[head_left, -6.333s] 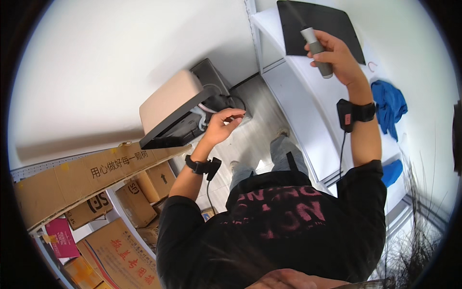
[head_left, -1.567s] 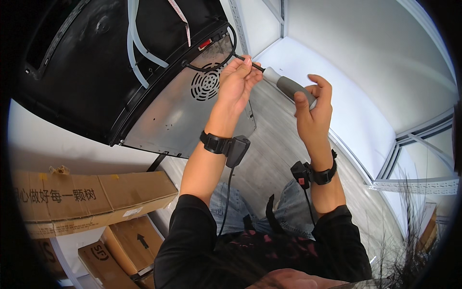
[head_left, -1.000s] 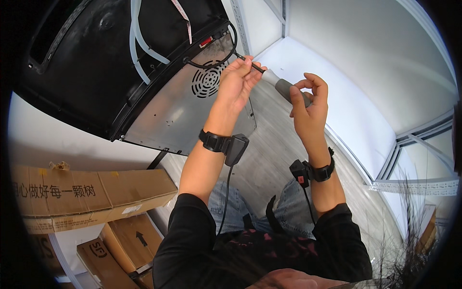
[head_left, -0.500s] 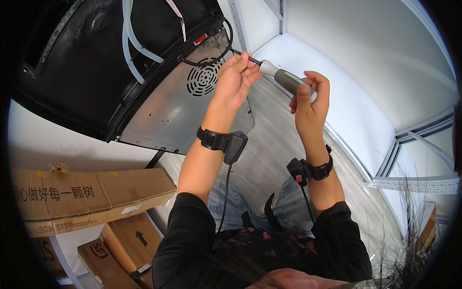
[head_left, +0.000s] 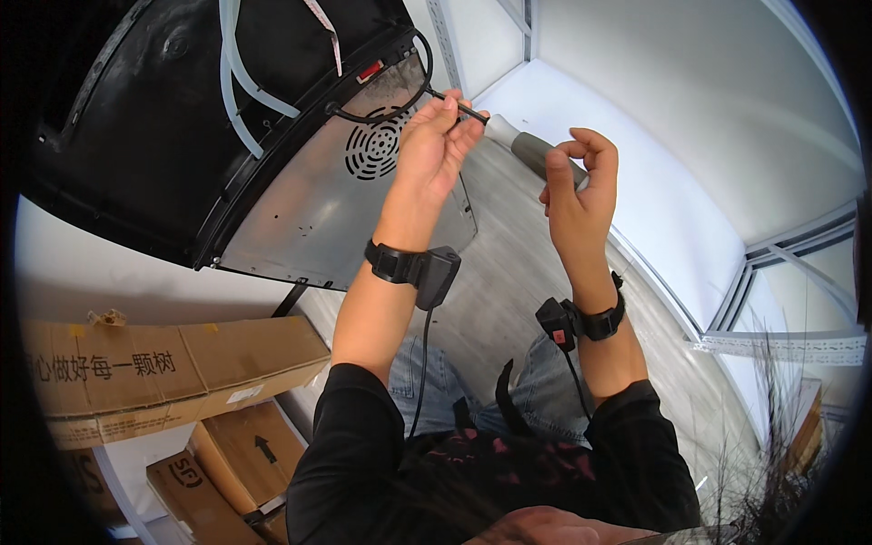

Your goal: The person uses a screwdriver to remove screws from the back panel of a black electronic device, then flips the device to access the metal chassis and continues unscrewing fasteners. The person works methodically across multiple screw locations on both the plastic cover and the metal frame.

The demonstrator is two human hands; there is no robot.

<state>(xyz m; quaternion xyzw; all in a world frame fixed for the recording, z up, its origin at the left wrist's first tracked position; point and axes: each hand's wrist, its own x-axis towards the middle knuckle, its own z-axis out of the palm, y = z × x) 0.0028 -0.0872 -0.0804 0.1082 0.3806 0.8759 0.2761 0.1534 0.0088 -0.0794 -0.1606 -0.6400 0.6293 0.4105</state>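
A screwdriver with a grey and white handle [head_left: 548,161] slants across the view, its handle gripped between the thumb and fingers of my right hand [head_left: 581,186]. My left hand [head_left: 439,136] pinches the thin black shaft [head_left: 470,113] with its fingertips. Beyond that hand, the shaft's far end reaches close to the black cable loop [head_left: 430,68] at the edge of a black housing [head_left: 145,136]; whether it touches anything there, I cannot tell. Behind my left hand is a metal panel [head_left: 304,213] with a round slotted vent [head_left: 371,153].
Two pale tubes [head_left: 229,77] and a red switch [head_left: 370,71] are on the housing. Cardboard boxes [head_left: 218,363] stack at the lower left. A white panel [head_left: 627,163] with metal framing stands to the right, above a grey wood-look floor [head_left: 490,263]. Cords hang from both wrist straps.
The screwdriver handle has turned in my right hand, whose fingers have shifted slightly left. My left hand stays on the shaft. The whole view has shifted a little.
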